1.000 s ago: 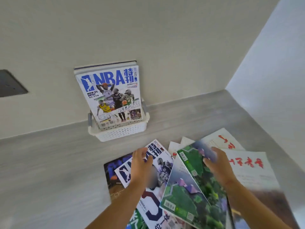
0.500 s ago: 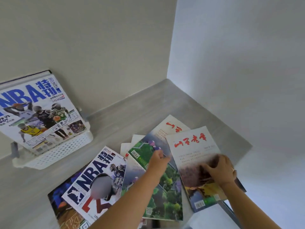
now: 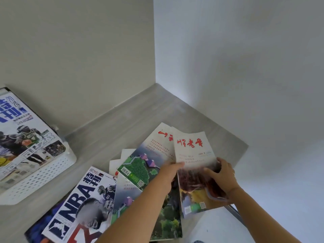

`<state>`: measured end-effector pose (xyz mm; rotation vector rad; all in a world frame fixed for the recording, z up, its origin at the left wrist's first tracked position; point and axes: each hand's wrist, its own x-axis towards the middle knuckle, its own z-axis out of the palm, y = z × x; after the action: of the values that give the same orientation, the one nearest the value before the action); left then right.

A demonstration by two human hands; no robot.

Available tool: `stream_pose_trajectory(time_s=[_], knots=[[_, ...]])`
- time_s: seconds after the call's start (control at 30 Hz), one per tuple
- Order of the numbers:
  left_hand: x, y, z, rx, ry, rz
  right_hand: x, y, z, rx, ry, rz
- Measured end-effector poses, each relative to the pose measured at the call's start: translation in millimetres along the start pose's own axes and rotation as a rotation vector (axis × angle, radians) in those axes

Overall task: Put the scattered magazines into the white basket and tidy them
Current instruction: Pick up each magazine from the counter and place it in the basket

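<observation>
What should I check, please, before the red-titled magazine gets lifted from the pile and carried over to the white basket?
1. Right hand on the red-titled magazine: ok, fingers curl over its right edge.
2. Left hand supporting its left edge: cannot tell, fingertips blurred at the cover.
3. Magazine free of the pile: ok, it lies on top, overlapping a second red-titled magazine and the green-cover magazine.
4. Only one magazine gripped: cannot tell, its underside is hidden.
5. Room in the white basket: cannot tell, the NBA magazine standing in it hides the inside.
6. Path across the grey counter to the basket: ok, bare.
</observation>
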<state>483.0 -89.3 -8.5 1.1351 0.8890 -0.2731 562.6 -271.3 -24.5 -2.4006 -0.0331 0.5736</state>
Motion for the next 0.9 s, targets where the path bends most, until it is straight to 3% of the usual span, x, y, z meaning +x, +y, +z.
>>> stream_pose_trajectory(time_s=[0.1, 0.23, 0.33, 0.4, 0.6, 0.9], knots=[[-4.1, -4.9, -11.3, 0.245, 0.019, 0.176, -2.5, -9.3, 13.4, 0.096, -0.074, -0.023], [-20.2, -1.5, -50.6, 0.192, 0.04, 0.267, 0.8, -26.2, 24.2, 0.287, -0.13, -0.021], [-39.6, 10.3, -85.8, 0.163, 0.014, 0.338, 0.2, -49.3, 28.7, 0.504, -0.316, -0.031], [-53.7, 21.6, -114.0, 0.143, 0.079, 0.38, -3.7, -70.8, 31.9, 0.557, -0.425, -0.091], [-110.0, 44.8, -221.8, 0.162, 0.426, 0.473, -20.7, -175.4, 72.3, 0.347, -0.549, -0.404], [-200.3, 70.3, -386.3, 0.291, 0.847, 0.427, -62.2, -373.7, 190.2, 0.182, -0.522, -0.823]])
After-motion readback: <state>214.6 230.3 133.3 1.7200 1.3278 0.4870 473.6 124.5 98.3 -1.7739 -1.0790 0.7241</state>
